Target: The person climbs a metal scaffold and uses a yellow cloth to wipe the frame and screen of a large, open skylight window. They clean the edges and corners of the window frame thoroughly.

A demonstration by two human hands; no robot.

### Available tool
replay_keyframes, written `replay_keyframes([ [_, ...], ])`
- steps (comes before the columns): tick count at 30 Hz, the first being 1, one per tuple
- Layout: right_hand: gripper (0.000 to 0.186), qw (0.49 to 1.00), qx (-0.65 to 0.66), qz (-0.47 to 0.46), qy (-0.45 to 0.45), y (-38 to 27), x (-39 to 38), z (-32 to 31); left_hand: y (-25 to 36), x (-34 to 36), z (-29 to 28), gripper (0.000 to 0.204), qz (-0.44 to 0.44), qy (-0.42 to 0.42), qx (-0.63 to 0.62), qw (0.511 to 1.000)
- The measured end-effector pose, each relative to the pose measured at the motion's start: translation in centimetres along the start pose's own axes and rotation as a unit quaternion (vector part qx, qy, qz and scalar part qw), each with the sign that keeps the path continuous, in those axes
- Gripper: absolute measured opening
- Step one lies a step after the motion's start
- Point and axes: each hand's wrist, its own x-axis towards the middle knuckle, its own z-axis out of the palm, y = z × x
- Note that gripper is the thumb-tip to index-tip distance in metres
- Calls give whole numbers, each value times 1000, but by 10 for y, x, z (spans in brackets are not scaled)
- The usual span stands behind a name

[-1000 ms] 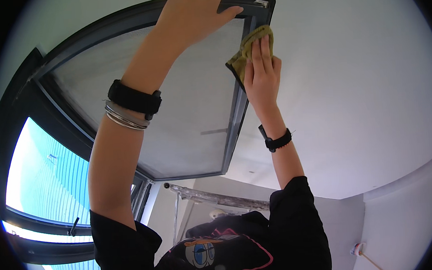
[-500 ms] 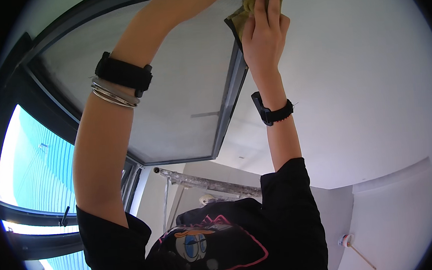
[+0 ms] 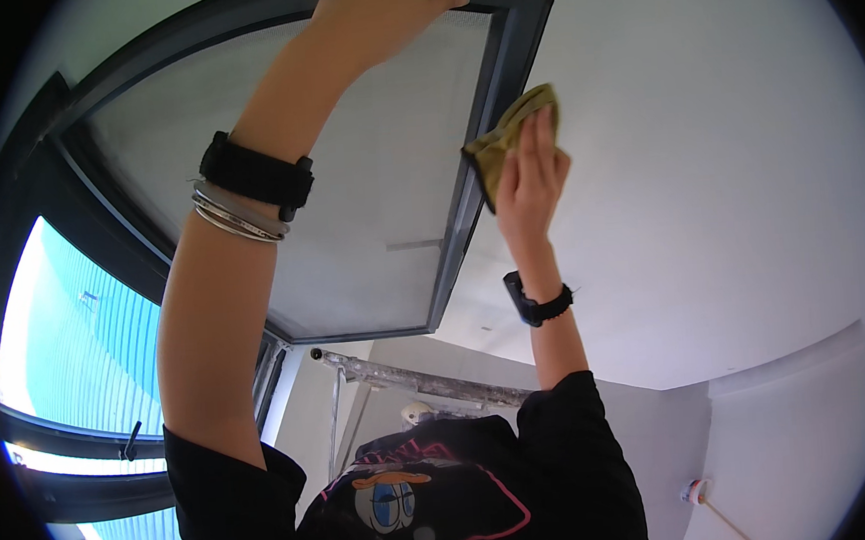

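Observation:
An open window sash [image 3: 514, 39] with a dark grey frame and a dusty, pale mesh-like panel tilts overhead. My left hand [image 3: 384, 12] grips its upper rail; the thumb lies along the frame, while the other fingers pass out of the picture. An olive-green cloth [image 3: 513, 134] with a dark edge is in my right hand [image 3: 535, 188], fingers pressed over it. That cloth touches the outer side of the sash's right rail, below the top corner. Black bands circle both wrists, with bangles on the left.
On the left stands the fixed window frame [image 3: 28, 298] with a dark handle [image 3: 131, 442] and bright blue glazing. A paint-spattered horizontal pole [image 3: 430, 378] runs behind my shoulders. A long-handled roller-like tool [image 3: 699, 493] is at the lower right, by the grey wall [image 3: 655, 445].
My right hand has slid the cloth down from the sash's top corner along its right rail, uncovering the corner. My left hand keeps its place on the upper rail.

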Motion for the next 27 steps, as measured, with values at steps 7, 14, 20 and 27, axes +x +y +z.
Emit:
replay_keyframes([
  [7, 46, 987, -101, -106, 63, 54, 108, -12, 4, 2, -4, 32, -9, -28, -12, 999],
  [14, 39, 978, -143, -138, -58, 37, 120, -15, 6, 2, -2, 31, -12, -29, -1, 1000],
  [20, 40, 974, -167, -153, 10, 46, 93, 3, 6, 5, -4, 31, -1, -6, -14, 1000],
  [27, 40, 979, -157, -129, 29, 47, 83, 9, 8, 6, -3, 32, 8, -3, -3, 1000],
])
